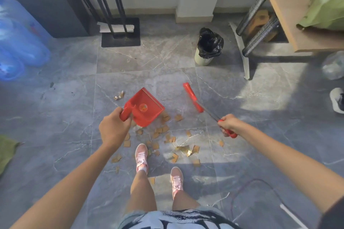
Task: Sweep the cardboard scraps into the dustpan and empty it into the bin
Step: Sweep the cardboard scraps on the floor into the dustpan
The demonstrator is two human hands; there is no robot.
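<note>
My left hand grips the handle of a red dustpan, held above the floor with its pan empty. My right hand holds the red handle of a small brush, whose red head points up and away to the left. Several brown cardboard scraps lie scattered on the grey tiles below and between the two tools, around my pink shoes. The bin, lined with a black bag, stands beyond the brush toward the wall.
A black table stand sits at the back left, blue plastic bags at the far left. A chair base and a desk are on the right. Another person's shoe shows at the right edge. A cable loops near my right foot.
</note>
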